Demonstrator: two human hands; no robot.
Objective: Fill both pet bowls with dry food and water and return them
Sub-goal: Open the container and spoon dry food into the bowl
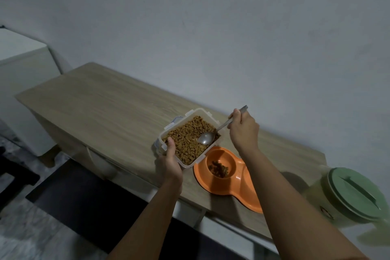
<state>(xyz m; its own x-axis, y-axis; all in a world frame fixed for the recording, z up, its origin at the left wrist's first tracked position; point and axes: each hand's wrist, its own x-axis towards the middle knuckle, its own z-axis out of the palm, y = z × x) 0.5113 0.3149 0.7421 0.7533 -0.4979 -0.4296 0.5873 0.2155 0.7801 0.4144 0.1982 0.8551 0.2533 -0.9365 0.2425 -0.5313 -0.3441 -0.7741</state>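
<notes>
**Scooping kibble, food well part-filled**

Step in hand, judged: dry-food fill, mid-scoop. Left hand [172, 162] had its grip clamped on the tub's [188, 139] near corner, thumb over the rim, the tub apparently tilted up off the counter [101, 101]. Right hand [242, 130] had its grip pinched on the spoon [213, 134] handle, bowl of the spoon lying on the kibble [185, 143] at the tub's 3 o'clock side; spoon looked empty or barely loaded.

Feeder [226, 177] sat on the counter at 5 o'clock of the tub, just beside it, tub corner overlapping its far rim in view. Orange plastic, double-well, one piece. Far well held a small dark heap of food, well short of full. Near well mostly hidden behind the right forearm; contents could not be told.

Next move, judged: dig the spoon under the kibble, lift level, carry it toward 5 o'clock over the far well, tip. Short carry, but pieces are loose and could roll off the spoon. Water not yet started by the look of it.

Green-lidded jug [350, 194] stood at 3 o'clock of the feeder, well apart, at the counter's end.
</notes>
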